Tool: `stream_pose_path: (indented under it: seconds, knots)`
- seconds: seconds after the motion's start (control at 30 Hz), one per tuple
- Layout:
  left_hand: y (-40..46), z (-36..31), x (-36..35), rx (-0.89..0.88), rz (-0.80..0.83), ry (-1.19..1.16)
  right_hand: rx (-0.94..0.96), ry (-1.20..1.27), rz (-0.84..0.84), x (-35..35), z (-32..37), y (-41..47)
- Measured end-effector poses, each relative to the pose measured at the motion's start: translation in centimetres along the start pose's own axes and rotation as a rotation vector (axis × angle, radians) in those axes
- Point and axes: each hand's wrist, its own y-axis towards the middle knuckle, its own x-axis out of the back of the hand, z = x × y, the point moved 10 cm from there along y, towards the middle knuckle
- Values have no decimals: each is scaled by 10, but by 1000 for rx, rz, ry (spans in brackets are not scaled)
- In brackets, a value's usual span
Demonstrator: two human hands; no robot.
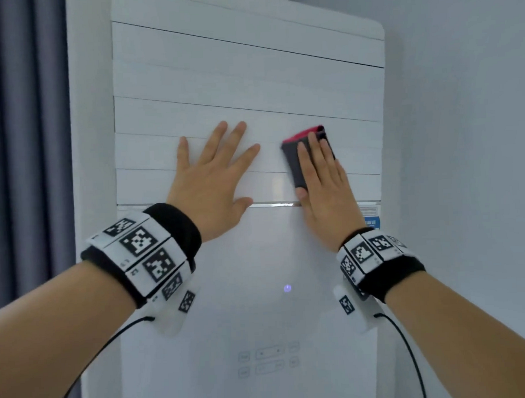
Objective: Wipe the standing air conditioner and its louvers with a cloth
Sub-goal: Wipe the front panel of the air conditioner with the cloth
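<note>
Pale wall (461,100), grey curtain (20,119) behind white air conditioner (258,274). Left hand (212,177) flat, fingers spread, empty, bracing louvers (219,74). Right hand (320,184) pressed folded cloth (298,158) under straight fingers. Best: even pressure, strokes along slats.

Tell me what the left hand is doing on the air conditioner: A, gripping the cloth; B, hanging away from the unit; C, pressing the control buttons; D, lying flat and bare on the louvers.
D: the left hand lies flat on the louvers, fingers spread and empty.
</note>
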Motion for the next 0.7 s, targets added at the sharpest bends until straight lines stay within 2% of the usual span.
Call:
stream_pose_path:
  seconds: [0.1,0.2,0.4,0.53,0.7]
  knots:
    - [-2,-1,-1,-9,-8,10,-148,14,-5,7,-41,-13]
    - [-1,0,-3,-6,-5,8,-253,31,-17,7,-46,-16]
    - [-5,2,6,-38,-8,-76,-71,61,-6,-7,40,9]
    - [-30,34,16,-53,-49,15,-23,51,-6,-4,39,7]
    - [-55,105,27,65,-45,48,-286,67,-29,2,-3,-3]
